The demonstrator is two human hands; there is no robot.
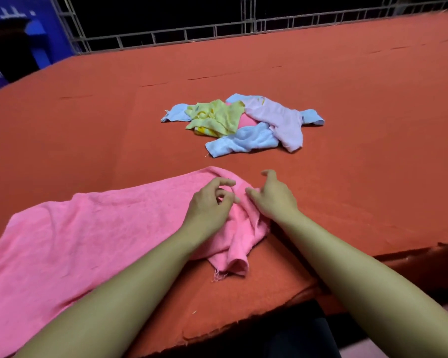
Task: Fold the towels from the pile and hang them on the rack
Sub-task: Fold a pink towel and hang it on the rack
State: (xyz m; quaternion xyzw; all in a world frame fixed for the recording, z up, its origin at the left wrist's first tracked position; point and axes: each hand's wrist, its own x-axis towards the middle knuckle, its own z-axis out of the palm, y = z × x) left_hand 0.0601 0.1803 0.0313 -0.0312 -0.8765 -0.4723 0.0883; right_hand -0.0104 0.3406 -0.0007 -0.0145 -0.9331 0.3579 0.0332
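A large pink towel (pixel 88 236) lies spread over the near left of the orange-red table (pixel 347 151), with its right end bunched up. My left hand (pixel 210 205) rests on that bunched end, fingers curled around a raised fold of the towel. Just to the right, my right hand (pixel 273 196) touches the same end with its fingertips, thumb lifted clear. Farther back at the middle of the table sits the pile of towels (pixel 243 122), a tangle of blue, yellow, lilac and pink pieces. I see no rack that I can identify.
A grey metal grid frame (pixel 166 37) runs along the table's far edge, dark behind it. A blue wall or panel (pixel 36 34) stands at the far left. The table's frayed front edge (pixel 243 324) is right below my forearms.
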